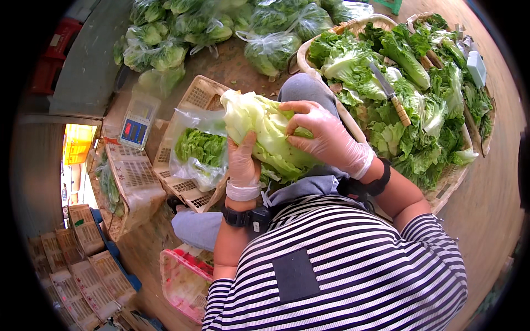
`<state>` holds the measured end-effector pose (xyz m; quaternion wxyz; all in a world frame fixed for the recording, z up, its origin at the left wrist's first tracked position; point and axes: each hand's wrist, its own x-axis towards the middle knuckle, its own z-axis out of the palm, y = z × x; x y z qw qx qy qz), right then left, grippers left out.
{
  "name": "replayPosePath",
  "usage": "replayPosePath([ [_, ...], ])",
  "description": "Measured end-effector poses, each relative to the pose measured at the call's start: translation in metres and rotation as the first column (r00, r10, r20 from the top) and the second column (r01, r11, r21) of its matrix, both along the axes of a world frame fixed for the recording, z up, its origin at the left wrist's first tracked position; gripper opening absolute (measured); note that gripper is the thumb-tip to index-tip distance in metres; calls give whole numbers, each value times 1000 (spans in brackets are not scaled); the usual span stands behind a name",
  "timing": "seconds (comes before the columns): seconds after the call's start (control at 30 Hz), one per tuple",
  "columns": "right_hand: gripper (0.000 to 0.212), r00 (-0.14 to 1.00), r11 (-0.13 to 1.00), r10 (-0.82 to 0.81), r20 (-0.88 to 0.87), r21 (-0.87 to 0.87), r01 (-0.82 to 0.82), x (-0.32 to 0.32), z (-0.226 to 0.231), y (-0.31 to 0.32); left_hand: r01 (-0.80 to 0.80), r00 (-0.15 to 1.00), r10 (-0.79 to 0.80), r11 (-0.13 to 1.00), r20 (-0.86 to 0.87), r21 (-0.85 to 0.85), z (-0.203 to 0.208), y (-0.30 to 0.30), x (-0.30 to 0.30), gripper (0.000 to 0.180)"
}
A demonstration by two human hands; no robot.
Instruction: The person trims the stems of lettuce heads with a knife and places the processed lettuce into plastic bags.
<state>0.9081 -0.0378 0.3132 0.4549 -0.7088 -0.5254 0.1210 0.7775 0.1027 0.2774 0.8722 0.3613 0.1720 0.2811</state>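
Note:
A pale green head of lettuce [256, 118] is held up in front of my lap. My left hand [243, 165], in a clear glove, grips it from its near left side, thumb up along the leaves. On the other side my right hand [326, 135], gloved too, has thumb and fingers bent around the edge of an outer leaf. Left of the lettuce, a clear plastic bag [190, 165] with green leaves [200, 148] inside lies in a beige plastic crate [199, 91]. The far side of the lettuce is hidden.
A large basket [356, 129] of loose lettuce stands right, with a wooden-handled knife [400, 110] on top. Bagged lettuces [270, 52] lie beyond. At left are a digital scale [135, 124], another crate [132, 171] and stacked crates [83, 276]. A pink basket [185, 287] sits low left.

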Motion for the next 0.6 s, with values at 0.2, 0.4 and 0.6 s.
replayPosePath([
  [0.2, 15, 991, 998, -30, 130, 55, 23, -4, -4, 4, -44, 996, 41, 998, -81, -37, 0, 0, 2, 48],
  [0.4, 19, 950, 997, -63, 307, 50, 50, -12, 7, 3, -107, 989, 106, 994, -99, -5, 1, -1, 1, 48],
  [0.6, 20, 982, 949, 31, 189, -313, 31, -14, 4, 5, -185, 965, 206, 974, -165, 134, -7, -5, 8, 46],
])
